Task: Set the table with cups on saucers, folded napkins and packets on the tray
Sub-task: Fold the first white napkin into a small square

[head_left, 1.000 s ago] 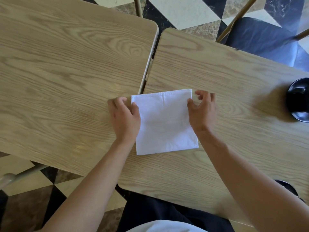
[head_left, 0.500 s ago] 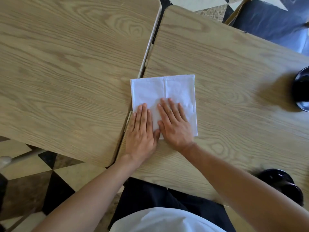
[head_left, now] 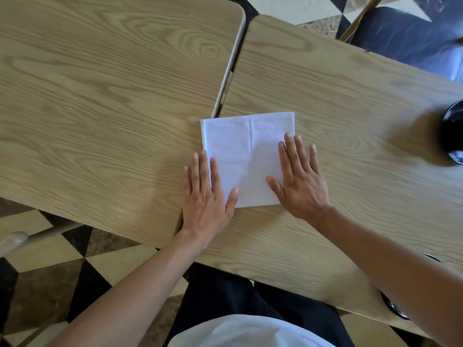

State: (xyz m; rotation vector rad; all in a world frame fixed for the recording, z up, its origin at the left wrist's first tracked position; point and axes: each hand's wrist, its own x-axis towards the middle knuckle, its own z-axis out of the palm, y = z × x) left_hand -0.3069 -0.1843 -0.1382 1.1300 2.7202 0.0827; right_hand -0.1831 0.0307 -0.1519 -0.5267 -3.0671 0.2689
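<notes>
A white folded square napkin (head_left: 244,156) lies flat on the right-hand wood-grain table (head_left: 338,101), its left edge just over the narrow gap beside the left wood-grain table (head_left: 100,96). The left hand (head_left: 206,196) rests flat with straight fingers on the napkin's near-left corner; the right hand (head_left: 299,179) lies flat, fingers spread, over its right edge. Bare tabletop stretches far and right toward a black round dish (head_left: 453,131) at the right border
</notes>
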